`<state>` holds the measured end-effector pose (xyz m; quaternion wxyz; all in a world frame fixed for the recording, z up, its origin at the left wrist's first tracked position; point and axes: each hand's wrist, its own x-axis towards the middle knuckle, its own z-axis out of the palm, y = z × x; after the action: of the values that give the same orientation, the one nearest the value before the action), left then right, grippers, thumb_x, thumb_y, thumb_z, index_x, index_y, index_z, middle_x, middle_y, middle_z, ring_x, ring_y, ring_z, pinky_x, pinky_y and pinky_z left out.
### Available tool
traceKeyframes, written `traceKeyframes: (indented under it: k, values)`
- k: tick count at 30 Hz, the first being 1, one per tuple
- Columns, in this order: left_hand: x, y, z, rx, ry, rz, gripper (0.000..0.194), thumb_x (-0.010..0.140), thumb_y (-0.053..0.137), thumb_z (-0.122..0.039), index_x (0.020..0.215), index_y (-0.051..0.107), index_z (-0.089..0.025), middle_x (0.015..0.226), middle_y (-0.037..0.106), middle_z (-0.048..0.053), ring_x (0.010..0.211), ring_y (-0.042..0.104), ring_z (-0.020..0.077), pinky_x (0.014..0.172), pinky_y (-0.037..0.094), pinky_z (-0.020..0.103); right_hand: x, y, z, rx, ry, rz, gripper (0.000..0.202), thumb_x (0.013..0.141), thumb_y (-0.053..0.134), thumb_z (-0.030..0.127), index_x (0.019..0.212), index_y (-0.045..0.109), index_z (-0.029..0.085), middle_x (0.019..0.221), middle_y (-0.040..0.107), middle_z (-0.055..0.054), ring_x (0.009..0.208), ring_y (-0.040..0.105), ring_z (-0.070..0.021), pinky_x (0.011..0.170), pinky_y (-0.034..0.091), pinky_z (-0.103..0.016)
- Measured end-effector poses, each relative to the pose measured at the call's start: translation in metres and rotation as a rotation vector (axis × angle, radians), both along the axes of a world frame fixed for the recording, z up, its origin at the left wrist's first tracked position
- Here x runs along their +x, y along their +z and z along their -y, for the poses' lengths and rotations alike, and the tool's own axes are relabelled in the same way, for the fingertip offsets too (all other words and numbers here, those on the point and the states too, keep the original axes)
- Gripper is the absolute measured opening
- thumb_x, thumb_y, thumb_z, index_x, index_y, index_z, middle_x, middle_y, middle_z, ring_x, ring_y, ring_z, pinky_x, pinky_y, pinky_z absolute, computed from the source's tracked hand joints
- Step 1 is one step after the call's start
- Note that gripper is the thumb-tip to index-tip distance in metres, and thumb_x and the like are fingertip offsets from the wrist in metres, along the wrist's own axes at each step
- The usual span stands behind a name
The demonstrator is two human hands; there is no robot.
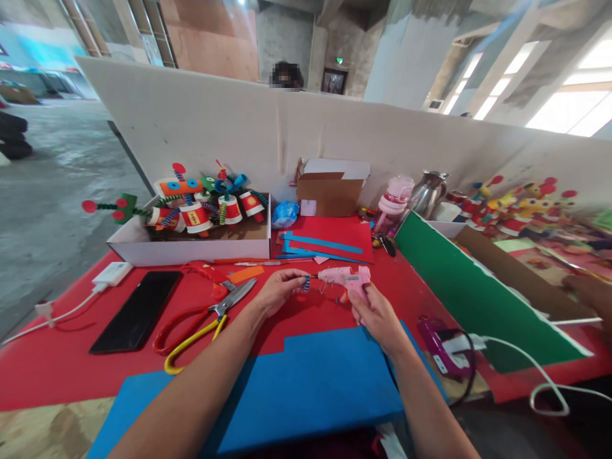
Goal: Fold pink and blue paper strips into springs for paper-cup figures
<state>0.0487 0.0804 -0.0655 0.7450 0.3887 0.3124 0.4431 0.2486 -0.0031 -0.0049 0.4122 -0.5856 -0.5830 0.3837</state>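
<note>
A pink hot glue gun (351, 278) is gripped by its handle in my right hand (375, 312), its nozzle pointing left. Between the fingertips of my left hand (280, 290) is a small blue and dark folded paper strip (306, 284), right at the nozzle tip. Whether the two touch I cannot tell. Left of my left hand lie scissors (224, 306) with red and yellow handles. Blue paper (325, 376) spreads below both forearms, over the red table covering (296, 325).
A white box (191, 253) holds several paper-cup figures (195, 218). A black phone (136, 312) and white charger (112, 273) lie left. Blue paper strips (325, 242), a pink bottle (393, 201) and a steel jug (429, 190) stand behind. Right are a green-sided box (473, 293) and a purple power strip (442, 347).
</note>
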Motion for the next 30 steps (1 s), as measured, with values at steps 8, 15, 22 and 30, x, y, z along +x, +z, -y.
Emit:
traceKeyframes:
  k: [8,15,22,30]
  values:
    - [0.0012,0.0006,0.0007,-0.005,0.015,0.009,0.038,0.051,0.086,-0.033,0.077,0.070,-0.011,0.070,0.067,0.003,0.062,0.060,0.0099,0.061,0.048,0.022,-0.0027,0.0024,0.0002,-0.020,0.002,-0.017,0.032,0.082,0.049,0.049,0.086,0.052,0.018,0.055,0.050,0.004,0.044,0.040,-0.0090,0.043,0.036,-0.023]
    - [0.0004,0.0005,0.0006,0.014,-0.003,-0.011,0.035,0.054,0.085,-0.032,0.078,0.070,-0.011,0.071,0.067,0.004,0.063,0.060,0.0106,0.063,0.048,0.023,-0.0032,0.0047,0.0019,-0.016,0.009,-0.020,0.032,0.082,0.049,0.051,0.081,0.051,0.019,0.055,0.050,0.004,0.043,0.040,-0.0092,0.042,0.035,-0.023]
    - [0.0003,0.0004,0.0004,0.013,-0.002,-0.012,0.034,0.055,0.084,-0.032,0.078,0.070,-0.011,0.072,0.067,0.004,0.063,0.060,0.0104,0.064,0.048,0.023,-0.0023,0.0031,0.0024,-0.005,-0.005,-0.004,0.033,0.081,0.050,0.053,0.079,0.050,0.020,0.055,0.049,0.004,0.043,0.040,-0.0091,0.042,0.034,-0.022]
    - [0.0004,0.0007,0.0009,0.023,-0.002,-0.029,0.036,0.054,0.085,-0.033,0.078,0.070,-0.011,0.071,0.067,0.003,0.063,0.060,0.0104,0.063,0.047,0.023,-0.0019,0.0042,0.0028,-0.011,0.004,-0.013,0.034,0.081,0.050,0.054,0.081,0.049,0.020,0.054,0.049,0.004,0.043,0.042,-0.0096,0.043,0.036,-0.023]
